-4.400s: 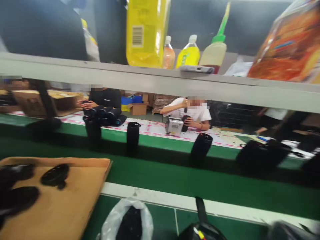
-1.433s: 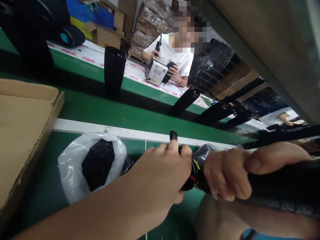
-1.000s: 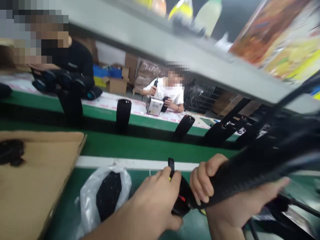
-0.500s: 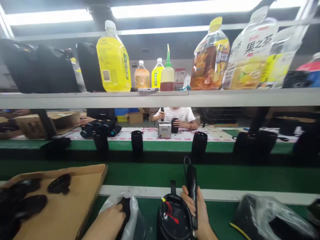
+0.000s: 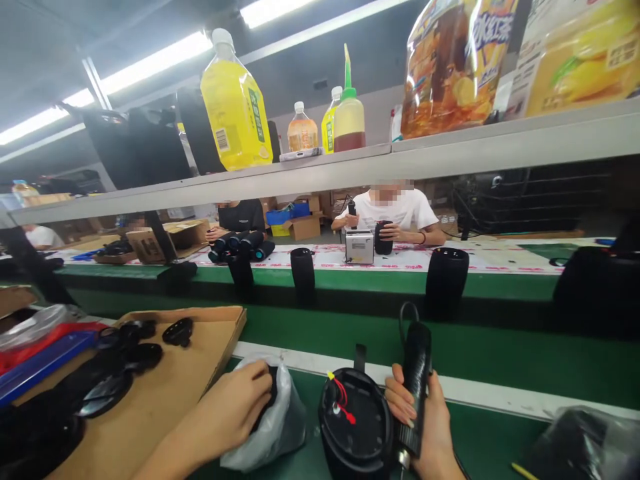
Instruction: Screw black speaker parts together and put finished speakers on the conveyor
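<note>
My left hand is now reaching deeper into the plastic bag, fingers grasping black parts; my right hand is clenching the screwdriver beside the speaker, whose loose wires I could snag.

You face a green conveyor belt edged by a white strip. Above it, a grey shelf crosses your view, carrying a yellow drink bottle, a green-capped squeeze bottle and large snack bags. Fluorescent tube lights run along the dark ceiling. Beyond the belt, a person in a white shirt sits at a white table; cardboard boxes stand behind.
</note>
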{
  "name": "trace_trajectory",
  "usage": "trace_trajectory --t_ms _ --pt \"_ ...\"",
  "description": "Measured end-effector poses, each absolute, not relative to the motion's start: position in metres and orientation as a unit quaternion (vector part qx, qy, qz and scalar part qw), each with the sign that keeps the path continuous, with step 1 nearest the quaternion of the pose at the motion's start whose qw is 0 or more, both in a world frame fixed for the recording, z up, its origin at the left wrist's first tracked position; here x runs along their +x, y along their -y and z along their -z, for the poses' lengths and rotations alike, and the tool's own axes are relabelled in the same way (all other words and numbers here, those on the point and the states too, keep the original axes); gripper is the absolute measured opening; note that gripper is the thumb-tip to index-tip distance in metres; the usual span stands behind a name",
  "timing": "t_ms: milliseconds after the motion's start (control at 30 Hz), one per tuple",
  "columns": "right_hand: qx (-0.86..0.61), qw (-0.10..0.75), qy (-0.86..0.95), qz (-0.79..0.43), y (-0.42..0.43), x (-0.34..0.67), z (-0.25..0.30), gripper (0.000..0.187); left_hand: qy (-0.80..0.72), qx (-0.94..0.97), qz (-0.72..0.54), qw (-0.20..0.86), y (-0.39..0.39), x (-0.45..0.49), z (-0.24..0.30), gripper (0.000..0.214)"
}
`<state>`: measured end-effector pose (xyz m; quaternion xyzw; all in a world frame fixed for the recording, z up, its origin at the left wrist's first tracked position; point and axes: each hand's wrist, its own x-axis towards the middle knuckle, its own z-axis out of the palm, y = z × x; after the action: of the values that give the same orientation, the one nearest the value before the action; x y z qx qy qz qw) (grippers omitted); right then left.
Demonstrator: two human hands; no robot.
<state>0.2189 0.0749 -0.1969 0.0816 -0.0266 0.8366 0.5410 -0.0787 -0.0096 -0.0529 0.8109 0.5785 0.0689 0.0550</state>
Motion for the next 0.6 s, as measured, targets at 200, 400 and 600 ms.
trace_trajectory --t_ms 200,400,600 --pt "0.081 0.552 0.023 -0.83 -0.075 0.225 0.2 0.041 -0.545 0.819 -0.173 0.04 0.01 -0.044 0.023 0.04" --pt "0.081 0.572 0.111 -0.809 -0.076 0.222 0.194 0.041 -0.365 0.828 -0.364 0.221 0.009 0.011 0.008 0.016" --pt "0.101 0.663 0.195 -0.715 -0.043 0.238 0.099 0.039 -0.252 0.804 -0.41 0.349 0.005 0.025 0.021 0.016"
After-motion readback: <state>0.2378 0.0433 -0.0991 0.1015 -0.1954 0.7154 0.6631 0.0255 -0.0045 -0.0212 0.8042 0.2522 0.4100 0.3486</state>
